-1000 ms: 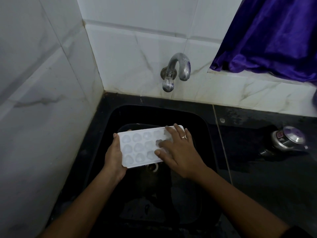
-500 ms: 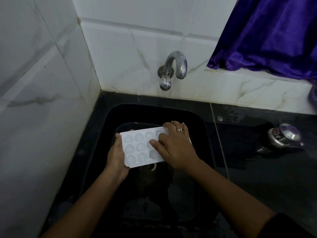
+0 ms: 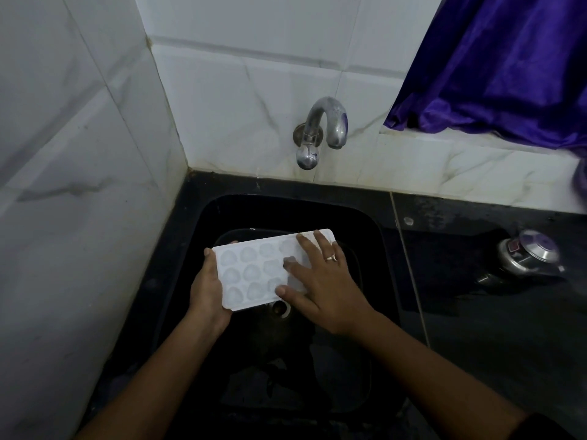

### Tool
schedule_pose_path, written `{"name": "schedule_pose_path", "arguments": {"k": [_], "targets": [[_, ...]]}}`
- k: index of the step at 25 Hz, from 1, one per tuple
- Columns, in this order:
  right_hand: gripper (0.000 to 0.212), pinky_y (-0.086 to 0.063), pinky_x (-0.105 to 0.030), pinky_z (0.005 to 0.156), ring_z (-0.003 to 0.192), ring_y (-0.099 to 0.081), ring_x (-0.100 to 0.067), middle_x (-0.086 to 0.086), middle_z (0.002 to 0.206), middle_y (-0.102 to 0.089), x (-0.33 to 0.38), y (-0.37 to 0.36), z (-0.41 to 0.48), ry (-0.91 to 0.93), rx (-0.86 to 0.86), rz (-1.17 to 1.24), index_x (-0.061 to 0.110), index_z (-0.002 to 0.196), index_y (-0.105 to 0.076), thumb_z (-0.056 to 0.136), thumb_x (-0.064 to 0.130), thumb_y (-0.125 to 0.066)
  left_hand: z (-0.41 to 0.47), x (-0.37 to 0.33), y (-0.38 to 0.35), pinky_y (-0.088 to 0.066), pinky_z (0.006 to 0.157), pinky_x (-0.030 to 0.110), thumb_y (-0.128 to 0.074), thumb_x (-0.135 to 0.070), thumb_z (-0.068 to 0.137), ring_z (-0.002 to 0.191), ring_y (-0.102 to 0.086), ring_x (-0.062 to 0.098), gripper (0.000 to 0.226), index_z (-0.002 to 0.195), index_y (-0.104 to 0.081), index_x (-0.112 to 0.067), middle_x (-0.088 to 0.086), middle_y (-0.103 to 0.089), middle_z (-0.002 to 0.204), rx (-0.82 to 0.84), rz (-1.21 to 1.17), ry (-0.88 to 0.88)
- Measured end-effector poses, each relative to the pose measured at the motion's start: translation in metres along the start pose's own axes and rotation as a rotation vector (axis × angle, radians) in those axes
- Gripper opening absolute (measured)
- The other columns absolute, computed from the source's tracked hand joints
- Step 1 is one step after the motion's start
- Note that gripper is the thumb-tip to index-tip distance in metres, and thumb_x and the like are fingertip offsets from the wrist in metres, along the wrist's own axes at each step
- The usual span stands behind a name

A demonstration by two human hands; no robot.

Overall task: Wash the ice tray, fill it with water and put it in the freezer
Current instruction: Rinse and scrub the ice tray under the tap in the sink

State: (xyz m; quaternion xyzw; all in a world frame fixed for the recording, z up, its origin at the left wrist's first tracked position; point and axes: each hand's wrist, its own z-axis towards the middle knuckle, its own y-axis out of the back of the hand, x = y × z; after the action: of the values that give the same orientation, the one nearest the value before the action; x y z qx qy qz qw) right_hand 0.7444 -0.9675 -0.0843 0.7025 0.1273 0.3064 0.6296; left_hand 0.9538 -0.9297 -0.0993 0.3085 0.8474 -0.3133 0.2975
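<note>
White plastic, thin-walled and dimpled with rounded cups, the tray (image 3: 251,273) is held roughly level over the black sink (image 3: 286,211), below and in front of the wall tap (image 3: 320,131), from which no stream shows. It looks light and a little flexible, likely to twist if gripped by one corner, and wet plastic of this kind tends to be slick. The short ends and the flat rim offer the surest hold, with support underneath once the cups carry water. The left hand (image 3: 206,290) grips the tray's left end, thumb at the rim and the other digits curled beneath, their tips just showing past the far edge. The right hand (image 3: 324,281), a ring (image 3: 332,257) on one finger, lies open on the tray's right half. Its fingers (image 3: 322,241) are straight and spread across the cups, thumb at the near edge, pressing down as if rubbing them clean; it grasps nothing. Both forearms reach in from the bottom of the frame. Washing appears to be the step in hand; filling and the freezer lie ahead.
</note>
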Motion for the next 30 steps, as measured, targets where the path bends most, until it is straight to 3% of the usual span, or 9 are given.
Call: {"name": "schedule_pose_path", "arguments": {"k": [5, 8, 11, 14, 17, 19, 23, 26, 30], "targets": [[0.072, -0.006, -0.059, 0.126, 0.159, -0.006, -0.032, -0.011, 0.168, -0.028, 0.005, 0.004, 0.009, -0.124, -0.069, 0.046, 0.024, 0.111, -0.069, 0.099, 0.075, -0.019, -0.006, 0.007, -0.008, -0.061, 0.081, 0.048, -0.033, -0.061, 0.108, 0.099, -0.078, 0.033, 0.058, 0.127, -0.072, -0.023, 0.01, -0.08, 0.115, 0.02, -0.006, 0.018], [0.075, 0.003, -0.057, 0.127, 0.16, 0.01, -0.029, -0.01, 0.174, -0.008, 0.005, -0.004, -0.004, -0.035, 0.047, -0.043, 0.028, 0.152, -0.045, 0.099, 0.077, -0.022, -0.003, 0.0, -0.005, -0.06, 0.075, 0.043, -0.032, -0.06, 0.109, 0.095, -0.079, 0.03, 0.057, 0.125, -0.072, -0.023, 0.007, -0.081, 0.11, -0.012, -0.024, -0.001], [0.07, 0.004, -0.057, 0.127, 0.16, 0.015, -0.028, -0.007, 0.175, 0.001, -0.022, 0.001, -0.021, 0.026, 0.038, -0.128, 0.043, 0.163, -0.018, 0.102, 0.075, -0.019, 0.001, -0.009, 0.008, -0.06, 0.077, 0.043, -0.036, -0.059, 0.108, 0.098, -0.079, 0.029, 0.053, 0.126, -0.072, -0.025, 0.005, -0.08, 0.116, -0.02, -0.053, -0.008], [0.071, -0.001, -0.058, 0.127, 0.16, 0.011, -0.027, -0.006, 0.175, -0.005, -0.03, 0.001, -0.022, -0.084, 0.003, -0.052, 0.045, 0.159, -0.032, 0.1, 0.077, -0.01, -0.001, -0.007, 0.008, -0.059, 0.077, 0.044, -0.039, -0.057, 0.108, 0.094, -0.079, 0.027, 0.049, 0.123, -0.073, -0.025, 0.004, -0.081, 0.114, -0.02, -0.054, 0.003], [0.084, 0.0, -0.058, 0.127, 0.16, 0.006, -0.028, -0.008, 0.173, -0.012, -0.015, -0.003, -0.012, -0.171, -0.032, 0.033, 0.033, 0.148, -0.052, 0.096, 0.08, -0.007, -0.005, 0.0, 0.0, -0.06, 0.078, 0.044, -0.036, -0.059, 0.108, 0.093, -0.08, 0.027, 0.054, 0.125, -0.072, -0.023, 0.005, -0.081, 0.112, -0.002, -0.002, -0.01], [0.088, 0.001, -0.059, 0.127, 0.16, 0.007, -0.028, -0.009, 0.173, -0.011, -0.014, -0.003, -0.011, -0.164, -0.009, 0.043, 0.029, 0.147, -0.053, 0.094, 0.082, -0.007, -0.004, -0.001, 0.0, -0.06, 0.077, 0.043, -0.035, -0.061, 0.108, 0.096, -0.079, 0.027, 0.055, 0.126, -0.073, -0.025, 0.005, -0.081, 0.113, -0.002, 0.007, -0.025], [0.071, -0.003, -0.06, 0.126, 0.16, 0.001, -0.029, -0.006, 0.17, -0.02, -0.025, 0.008, -0.006, -0.136, -0.045, 0.016, 0.038, 0.131, -0.064, 0.098, 0.076, -0.014, -0.004, -0.001, 0.004, -0.061, 0.075, 0.043, -0.035, -0.062, 0.107, 0.099, -0.079, 0.027, 0.056, 0.128, -0.072, -0.026, 0.005, -0.08, 0.118, 0.01, 0.024, -0.018], [0.085, -0.006, -0.06, 0.126, 0.158, -0.006, -0.031, -0.008, 0.169, -0.023, -0.013, 0.005, 0.001, -0.206, -0.061, 0.057, 0.03, 0.121, -0.071, 0.094, 0.08, -0.008, -0.005, 0.001, 0.0, -0.06, 0.075, 0.042, -0.034, -0.062, 0.107, 0.096, -0.08, 0.026, 0.056, 0.126, -0.073, -0.026, 0.005, -0.08, 0.115, 0.016, 0.004, -0.02], [0.079, -0.017, -0.061, 0.121, 0.145, -0.03, -0.03, -0.005, 0.151, -0.043, -0.019, 0.011, 0.006, -0.195, -0.091, 0.118, 0.032, 0.1, -0.078, 0.096, 0.076, -0.012, -0.005, -0.001, 0.002, -0.06, 0.074, 0.042, -0.034, -0.063, 0.107, 0.097, -0.08, 0.027, 0.057, 0.129, -0.072, -0.026, 0.005, -0.08, 0.117, 0.017, 0.027, -0.02]]}}
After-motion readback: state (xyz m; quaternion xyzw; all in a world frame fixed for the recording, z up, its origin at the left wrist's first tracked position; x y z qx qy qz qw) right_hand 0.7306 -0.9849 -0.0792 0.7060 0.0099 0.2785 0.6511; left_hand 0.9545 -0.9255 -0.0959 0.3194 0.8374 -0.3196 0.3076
